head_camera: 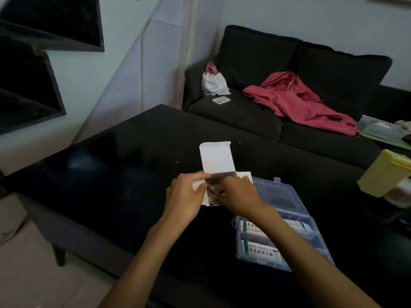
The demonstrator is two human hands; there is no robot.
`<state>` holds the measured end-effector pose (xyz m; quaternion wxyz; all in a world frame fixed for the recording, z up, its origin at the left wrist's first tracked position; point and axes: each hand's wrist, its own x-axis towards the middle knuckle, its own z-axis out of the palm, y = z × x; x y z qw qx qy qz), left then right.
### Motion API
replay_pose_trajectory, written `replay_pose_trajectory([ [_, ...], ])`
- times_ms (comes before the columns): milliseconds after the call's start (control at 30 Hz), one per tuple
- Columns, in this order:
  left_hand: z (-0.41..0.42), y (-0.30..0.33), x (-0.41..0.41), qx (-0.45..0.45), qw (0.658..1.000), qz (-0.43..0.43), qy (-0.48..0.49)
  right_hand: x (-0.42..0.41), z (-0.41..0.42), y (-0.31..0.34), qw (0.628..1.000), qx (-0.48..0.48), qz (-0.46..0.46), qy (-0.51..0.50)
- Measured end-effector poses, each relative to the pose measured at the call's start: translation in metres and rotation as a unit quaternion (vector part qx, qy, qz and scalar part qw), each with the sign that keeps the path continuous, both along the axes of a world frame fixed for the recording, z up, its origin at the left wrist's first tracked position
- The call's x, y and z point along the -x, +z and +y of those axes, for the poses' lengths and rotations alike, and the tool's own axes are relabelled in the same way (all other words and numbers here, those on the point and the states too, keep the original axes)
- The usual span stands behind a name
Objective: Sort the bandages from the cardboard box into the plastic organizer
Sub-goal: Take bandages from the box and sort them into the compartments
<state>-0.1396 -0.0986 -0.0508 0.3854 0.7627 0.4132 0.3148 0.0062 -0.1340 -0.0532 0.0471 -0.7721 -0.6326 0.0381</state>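
The left hand (pixel 185 196) grips the open cardboard box (pixel 216 161); the right hand (pixel 239 197) pinches bandages (pixel 212 194) inside, beside the plastic organizer (pixel 287 218).

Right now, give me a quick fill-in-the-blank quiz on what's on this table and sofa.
1. The white cardboard box has its top flap ____.
2. The clear plastic organizer lies to the box's ____.
3. The crumpled pink garment lies on the black ____.

Missing: open; right; sofa
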Motion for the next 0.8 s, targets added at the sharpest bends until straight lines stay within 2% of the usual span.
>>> replay_pose_trajectory([
  [167, 0.003, 0.000, 0.000, -0.010, 1.000, -0.009, 0.028, -0.002, -0.007, 0.000, 0.991, -0.098, 0.085, 0.027],
  [267, 0.010, 0.000, 0.002, -0.001, 0.998, -0.017, 0.065, -0.004, -0.011, 0.005, 0.988, -0.132, 0.041, 0.066],
  [400, 0.019, -0.004, 0.001, 0.026, 0.993, -0.075, 0.091, -0.009, -0.013, 0.008, 0.976, -0.209, -0.027, 0.063],
  [533, 0.029, -0.014, -0.005, 0.082, 0.985, -0.125, 0.083, -0.017, -0.009, 0.013, 0.964, -0.243, -0.029, 0.105],
  [600, 0.035, -0.019, -0.007, 0.098, 0.983, -0.133, 0.076, -0.021, -0.006, 0.014, 0.960, -0.261, 0.022, 0.097],
  [700, 0.037, -0.020, -0.008, 0.093, 0.985, -0.119, 0.079, -0.021, -0.003, 0.012, 0.943, -0.286, 0.165, 0.036],
  [800, 0.033, -0.012, -0.009, 0.019, 0.987, -0.036, 0.156, -0.020, -0.008, 0.016, 0.904, -0.279, 0.323, -0.029],
])
